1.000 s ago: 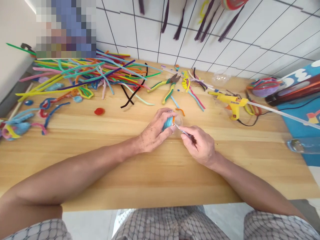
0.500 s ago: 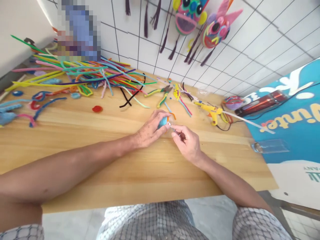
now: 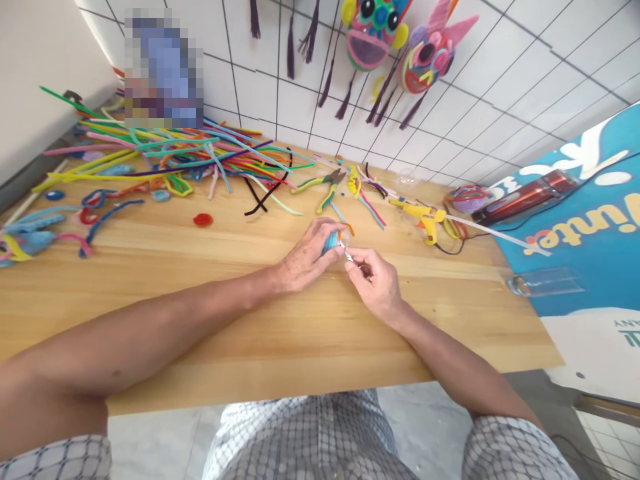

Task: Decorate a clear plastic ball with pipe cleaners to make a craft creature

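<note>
A wide-mouthed wall ornament (image 3: 369, 51) has entered view.

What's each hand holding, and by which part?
Left hand: light-blue piece, clasped around its outside. Right hand: slim tool, by the end away from that piece, largely hidden.

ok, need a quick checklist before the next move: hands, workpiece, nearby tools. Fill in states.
1. Light-blue piece held by the left hand: ok.
2. Thin tool held in the right hand, tip toward the piece: ok.
3. Tool tip clear of the left fingertips: cannot tell; it is right beside them, too small to judge.
4. Pliers clear of both hands: ok, lying on the table beyond them.
5. Glue gun clear of both hands: ok, lying beyond the right hand, off to the right.
6. Glue gun cold: cannot tell; nothing visible shows its temperature.
</note>
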### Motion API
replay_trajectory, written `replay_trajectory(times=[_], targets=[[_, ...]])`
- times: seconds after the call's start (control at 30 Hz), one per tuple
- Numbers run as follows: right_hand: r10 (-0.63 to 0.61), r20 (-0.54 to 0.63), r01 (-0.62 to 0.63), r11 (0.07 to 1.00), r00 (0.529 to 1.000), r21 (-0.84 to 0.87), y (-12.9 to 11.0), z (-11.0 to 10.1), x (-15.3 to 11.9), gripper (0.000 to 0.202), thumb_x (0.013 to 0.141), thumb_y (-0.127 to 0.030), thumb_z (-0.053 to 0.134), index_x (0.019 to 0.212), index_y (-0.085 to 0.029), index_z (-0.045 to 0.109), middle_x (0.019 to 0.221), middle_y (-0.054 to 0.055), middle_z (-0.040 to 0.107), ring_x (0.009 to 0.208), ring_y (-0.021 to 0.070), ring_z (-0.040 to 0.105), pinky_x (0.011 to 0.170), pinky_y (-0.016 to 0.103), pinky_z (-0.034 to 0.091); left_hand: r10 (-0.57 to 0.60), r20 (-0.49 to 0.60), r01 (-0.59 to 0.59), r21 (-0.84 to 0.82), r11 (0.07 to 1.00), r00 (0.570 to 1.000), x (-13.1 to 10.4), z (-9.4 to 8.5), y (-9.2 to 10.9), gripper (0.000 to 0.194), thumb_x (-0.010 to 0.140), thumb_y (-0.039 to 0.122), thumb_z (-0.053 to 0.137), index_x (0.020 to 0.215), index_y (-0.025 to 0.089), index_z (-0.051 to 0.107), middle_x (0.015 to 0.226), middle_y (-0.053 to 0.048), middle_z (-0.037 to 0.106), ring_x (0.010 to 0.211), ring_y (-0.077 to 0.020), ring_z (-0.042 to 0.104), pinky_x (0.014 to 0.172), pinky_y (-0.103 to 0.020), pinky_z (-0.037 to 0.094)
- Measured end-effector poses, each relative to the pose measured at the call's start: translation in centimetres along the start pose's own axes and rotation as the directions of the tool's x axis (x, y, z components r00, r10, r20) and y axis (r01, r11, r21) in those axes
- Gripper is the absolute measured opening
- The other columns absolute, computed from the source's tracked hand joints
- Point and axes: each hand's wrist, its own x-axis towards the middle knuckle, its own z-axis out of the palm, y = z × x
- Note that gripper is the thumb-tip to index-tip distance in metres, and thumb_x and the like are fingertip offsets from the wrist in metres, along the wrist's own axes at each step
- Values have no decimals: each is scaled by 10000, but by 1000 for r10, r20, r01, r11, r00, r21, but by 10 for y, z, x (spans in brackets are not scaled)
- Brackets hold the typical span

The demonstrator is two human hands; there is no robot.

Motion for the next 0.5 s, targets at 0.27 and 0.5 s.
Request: replay_trajectory(times=[0.27, 0.5], targets=[[-31, 13, 31, 999, 999, -38, 3, -2, -1, 212, 1014, -274, 610, 1185, -207, 718, 795, 0, 718, 526, 98, 544, 504, 232, 442, 25, 19, -25, 17, 1000, 999, -2, 0, 1, 498, 1052, 383, 561, 1509, 223, 443, 1497, -177, 505, 1463, -326, 462, 1262, -563, 401], [-21, 21, 22, 999, 1000, -31, 4, -3, -2, 216, 1021, -288, 620, 1193, -206, 722, 816, 5, 739, 526, 99, 561, 509, 230, 471, 9, 29, -10, 42, 999, 1000, -3, 1, 0, 485, 1096, 408, 501, 1535, 215, 426, 1519, -191, 464, 1499, -306, 432, 1273, -542, 407]])
